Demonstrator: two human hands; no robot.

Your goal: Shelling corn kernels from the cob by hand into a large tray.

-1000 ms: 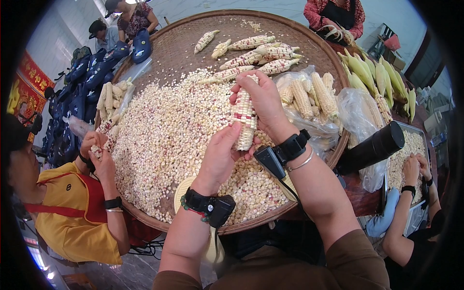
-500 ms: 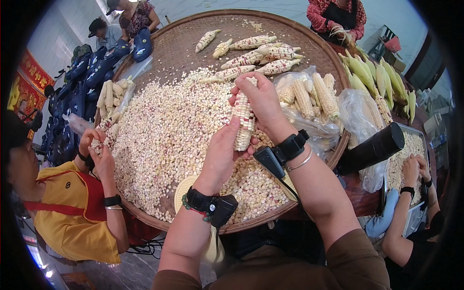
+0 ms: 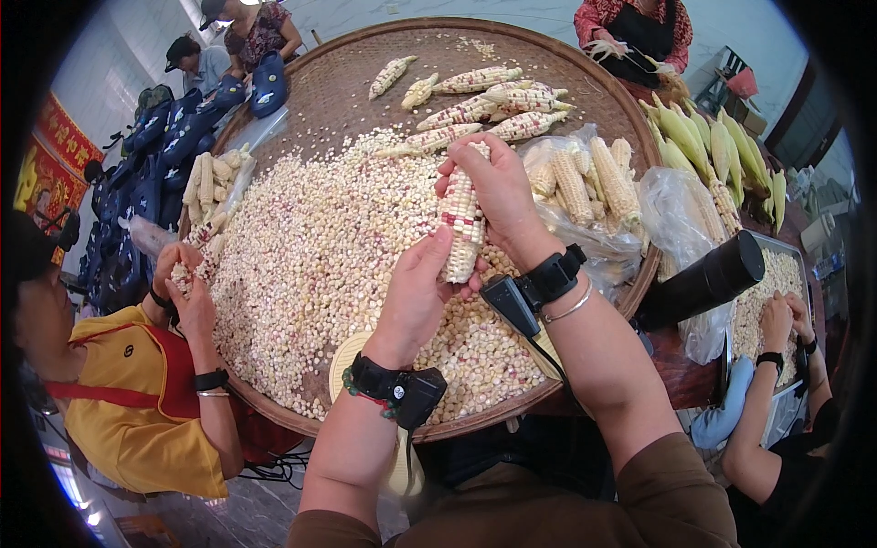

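Rolled slightly since the earlier frame, the corn cob (image 3: 463, 233) sits gripped by your left hand (image 3: 416, 294) and right hand (image 3: 501, 192), so steady both ends and press evenly.

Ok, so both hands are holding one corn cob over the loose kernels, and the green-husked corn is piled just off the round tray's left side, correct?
One slip: the head view shows the green-husked corn off the round tray's right side. The left hand and right hand do hold one corn cob over the loose kernels.
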